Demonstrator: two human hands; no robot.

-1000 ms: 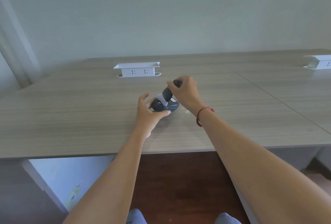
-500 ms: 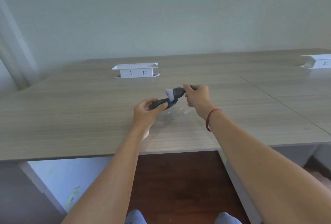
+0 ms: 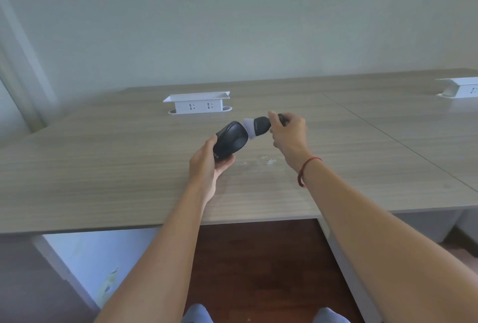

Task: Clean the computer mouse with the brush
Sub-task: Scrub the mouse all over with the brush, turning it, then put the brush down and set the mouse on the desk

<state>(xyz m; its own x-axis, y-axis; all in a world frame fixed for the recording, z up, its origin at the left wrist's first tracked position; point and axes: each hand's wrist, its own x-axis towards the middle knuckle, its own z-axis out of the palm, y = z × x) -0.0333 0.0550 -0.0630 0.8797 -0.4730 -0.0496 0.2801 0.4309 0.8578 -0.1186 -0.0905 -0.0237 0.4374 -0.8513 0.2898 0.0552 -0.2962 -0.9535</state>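
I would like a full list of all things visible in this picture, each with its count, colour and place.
computer mouse: 1, black, lifted above the table in the left hand
brush: 1, dark body with white bristles, in the right hand, bristles against the mouse's far end
table: 1, grey-brown wood grain, fills the middle of the view
socket boxes: 2, white, one at the far centre, one at the far right edge
small bits: a few, pale, on the table under the right wrist
bracelet: 1, red, right wrist
left hand: 1, grip on the mouse
right hand: 1, grip on the brush
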